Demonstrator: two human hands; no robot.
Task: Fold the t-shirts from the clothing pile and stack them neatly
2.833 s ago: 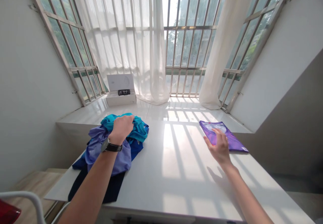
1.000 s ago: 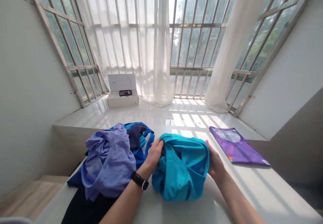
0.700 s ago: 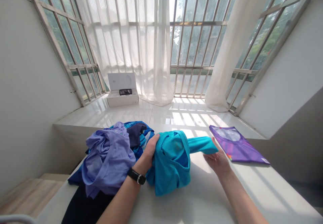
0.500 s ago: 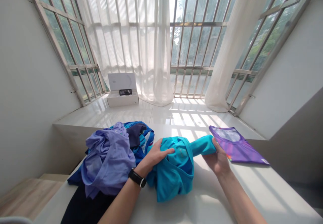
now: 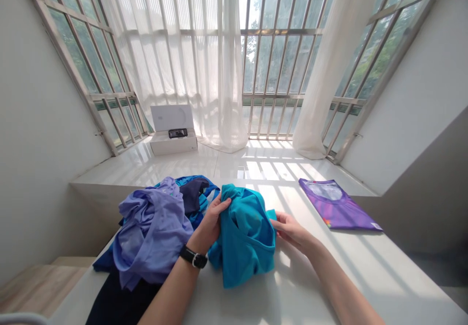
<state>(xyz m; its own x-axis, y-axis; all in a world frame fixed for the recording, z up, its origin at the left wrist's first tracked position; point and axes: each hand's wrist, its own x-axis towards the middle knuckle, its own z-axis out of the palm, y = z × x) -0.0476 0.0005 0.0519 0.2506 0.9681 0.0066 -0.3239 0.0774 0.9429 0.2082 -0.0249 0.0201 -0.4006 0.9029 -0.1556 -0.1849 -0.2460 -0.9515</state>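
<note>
A crumpled teal shirt [image 5: 248, 237] is bunched up in front of me, its neckline showing as a dark fold across the front. My left hand [image 5: 212, 219] grips its upper left side, thumb on top and the other fingers partly hidden. On the opposite side, my right hand [image 5: 292, 228] pinches a short bit of teal cloth, apparently the sleeve, that sticks out past the shirt's right edge. Close to my left wrist, which wears a black band, lies a heaped lavender garment [image 5: 151, 232].
Behind the lavender garment are blue patterned clothes [image 5: 204, 188], with black cloth [image 5: 120, 298] below it. A folded purple shirt [image 5: 340, 205] lies at right on the white table [image 5: 307, 286]. An open white box [image 5: 173, 144] holding a dark device stands on the window ledge.
The sleeve, stretched out to the right before, now barely shows beyond the shirt. My right hand has come left towards the shirt, and my left hand has shifted to its upper left edge.
</note>
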